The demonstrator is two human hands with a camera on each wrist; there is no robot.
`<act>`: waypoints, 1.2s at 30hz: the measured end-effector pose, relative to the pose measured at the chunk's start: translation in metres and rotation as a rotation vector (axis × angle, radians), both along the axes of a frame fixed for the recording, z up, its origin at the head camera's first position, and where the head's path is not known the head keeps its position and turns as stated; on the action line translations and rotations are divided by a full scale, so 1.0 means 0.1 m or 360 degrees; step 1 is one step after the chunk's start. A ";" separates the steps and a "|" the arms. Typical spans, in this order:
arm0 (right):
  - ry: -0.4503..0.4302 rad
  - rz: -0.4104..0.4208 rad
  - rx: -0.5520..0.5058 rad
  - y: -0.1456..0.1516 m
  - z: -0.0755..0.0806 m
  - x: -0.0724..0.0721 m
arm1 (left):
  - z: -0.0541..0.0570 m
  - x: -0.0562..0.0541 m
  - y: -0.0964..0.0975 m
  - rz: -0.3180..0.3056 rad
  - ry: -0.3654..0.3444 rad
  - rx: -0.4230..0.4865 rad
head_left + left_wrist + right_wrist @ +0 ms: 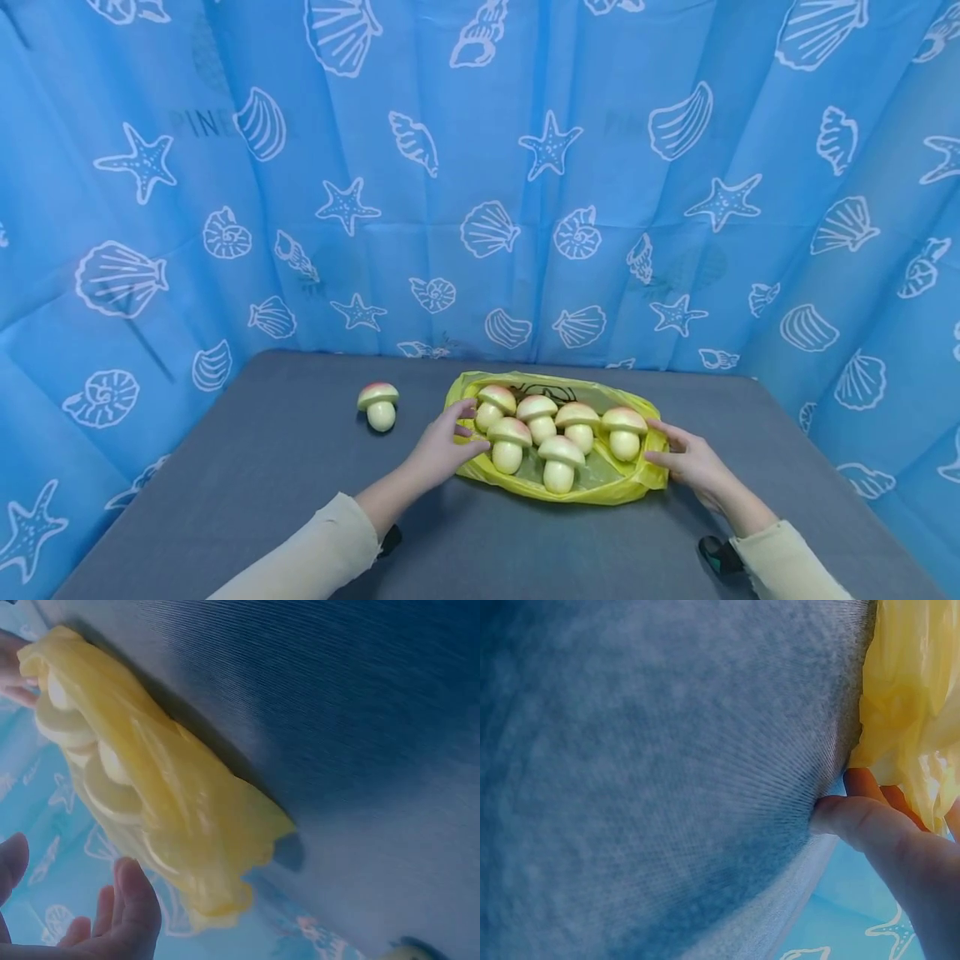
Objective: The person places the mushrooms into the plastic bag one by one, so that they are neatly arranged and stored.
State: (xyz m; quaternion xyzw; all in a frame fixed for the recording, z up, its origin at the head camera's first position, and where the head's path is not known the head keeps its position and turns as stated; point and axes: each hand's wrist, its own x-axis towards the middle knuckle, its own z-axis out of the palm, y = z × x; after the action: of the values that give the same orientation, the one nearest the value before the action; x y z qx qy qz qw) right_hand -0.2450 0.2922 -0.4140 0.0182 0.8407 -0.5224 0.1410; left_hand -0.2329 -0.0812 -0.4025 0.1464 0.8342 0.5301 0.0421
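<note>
A yellow plastic bag (pixel 555 495) lies spread open on the grey table, holding several mushroom-shaped pieces (pixel 558 467) with pale stems and green-and-pink caps. At the bag's left end is my left hand (pixel 444 446), thumb and fingers apart over its edge and nothing gripped. The left wrist view shows these fingers (pixel 139 900) loosely bent, clear of the yellow plastic. On the bag's right end rests my right hand (pixel 697 465), its fingers touching the rim. Its thumb (pixel 855 819) stands away from the plastic in the right wrist view; some fingertips are hidden behind the bag.
One more mushroom-shaped piece (pixel 380 408) stands alone on the table (pixel 300 442), left of the bag. Behind the table's far edge hangs a blue curtain (pixel 450 167) with white shells and starfish. A dark strap (pixel 720 554) shows at the right wrist.
</note>
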 end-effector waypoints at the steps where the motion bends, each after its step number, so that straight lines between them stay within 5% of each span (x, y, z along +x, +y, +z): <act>1: 0.0003 0.0001 0.0000 0.00 0.00 0.00 | 0.00 0.00 -0.03 0.0017 0.0008 -0.0007; 26: 0.0033 0.0011 0.0014 -0.04 0.01 0.00 | -0.04 -0.07 -0.71 0.0441 0.0105 -0.0125; 36: 0.0071 0.0059 0.0008 -0.01 0.01 0.03 | -0.08 -0.19 -0.97 0.0560 0.0149 -0.0121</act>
State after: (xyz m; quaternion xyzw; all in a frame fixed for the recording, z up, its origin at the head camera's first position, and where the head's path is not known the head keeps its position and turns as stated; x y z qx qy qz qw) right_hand -0.2417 0.2915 -0.4129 -0.0085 0.8452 -0.5178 0.1318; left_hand -0.2520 -0.1782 -0.4107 0.0209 0.8673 0.4901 -0.0846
